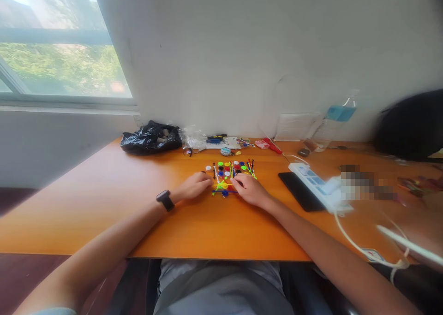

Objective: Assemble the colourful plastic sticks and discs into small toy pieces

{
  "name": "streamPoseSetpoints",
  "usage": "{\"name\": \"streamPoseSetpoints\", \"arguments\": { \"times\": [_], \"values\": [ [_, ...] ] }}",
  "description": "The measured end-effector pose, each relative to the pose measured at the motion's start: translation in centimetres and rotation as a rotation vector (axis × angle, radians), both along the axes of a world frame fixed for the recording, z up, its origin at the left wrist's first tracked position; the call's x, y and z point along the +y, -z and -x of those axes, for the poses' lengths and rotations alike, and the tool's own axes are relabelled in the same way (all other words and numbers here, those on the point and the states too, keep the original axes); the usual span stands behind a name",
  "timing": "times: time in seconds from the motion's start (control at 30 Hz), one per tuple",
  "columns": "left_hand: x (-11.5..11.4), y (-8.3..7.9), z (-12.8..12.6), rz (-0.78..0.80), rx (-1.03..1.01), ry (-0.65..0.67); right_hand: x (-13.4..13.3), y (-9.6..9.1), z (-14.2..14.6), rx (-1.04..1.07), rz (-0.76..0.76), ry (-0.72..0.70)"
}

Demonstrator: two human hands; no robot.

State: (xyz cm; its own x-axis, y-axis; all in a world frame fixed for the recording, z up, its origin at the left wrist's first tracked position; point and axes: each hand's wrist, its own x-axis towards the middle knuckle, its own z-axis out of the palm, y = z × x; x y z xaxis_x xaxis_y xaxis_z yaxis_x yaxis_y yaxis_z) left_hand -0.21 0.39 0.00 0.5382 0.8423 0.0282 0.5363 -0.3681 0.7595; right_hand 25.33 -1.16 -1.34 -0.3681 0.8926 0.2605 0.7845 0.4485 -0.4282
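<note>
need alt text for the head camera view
A person's bare left hand and right hand are at small multicoloured discs and thin sticks on an orange wooden table. A crumpled black plastic bag lies behind; a white power strip is to the right.

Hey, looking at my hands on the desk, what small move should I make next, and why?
Perhaps slide the left hand slightly inward to steady the yellow-green stick: it lies slanted between your hands, with the right hand close on its other side. Whether either hand grips anything is too small to tell.
</note>
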Motion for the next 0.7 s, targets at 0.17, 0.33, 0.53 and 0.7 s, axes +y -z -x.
{"name": "streamPoseSetpoints", "arguments": {
  "times": [0.17, 0.33, 0.53, 0.7],
  "values": [
    [-0.18, -0.23, -0.06, -0.009, 0.025, 0.004, 0.0, -0.09, 0.08, -0.001, 0.015, 0.008],
    [-0.27, -0.33, -0.06, -0.028, 0.048, 0.02, -0.04, -0.13, 0.1, -0.02, 0.021, 0.016],
    [-0.09, -0.04, 0.0, -0.037, 0.046, 0.028, -0.06, -0.04, 0.11, -0.019, 0.01, 0.015],
    [-0.07, 0.02, -0.02, -0.031, 0.049, 0.027, -0.09, -0.26, 0.18, -0.034, 0.024, 0.028]
  ]
}}
